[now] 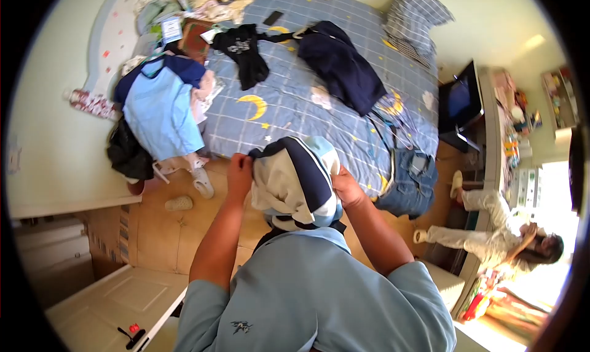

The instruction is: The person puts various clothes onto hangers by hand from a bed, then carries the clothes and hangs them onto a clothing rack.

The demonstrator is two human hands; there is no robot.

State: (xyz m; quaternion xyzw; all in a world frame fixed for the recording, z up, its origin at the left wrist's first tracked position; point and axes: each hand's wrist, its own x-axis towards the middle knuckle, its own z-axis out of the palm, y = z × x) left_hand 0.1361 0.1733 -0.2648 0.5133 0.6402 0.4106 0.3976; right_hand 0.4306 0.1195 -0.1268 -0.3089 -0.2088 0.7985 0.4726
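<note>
Left hand point(242, 169) and right hand point(348, 188) have fingers clamped on the color-block garment point(276, 181) between them; likely light, limp, best held by opposite edges.

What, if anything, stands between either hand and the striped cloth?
Nothing visible does: the left hand and right hand each grip an edge of the cloth, one on each side. The clothes on the bed lie apart from it, beyond the hands.
</note>
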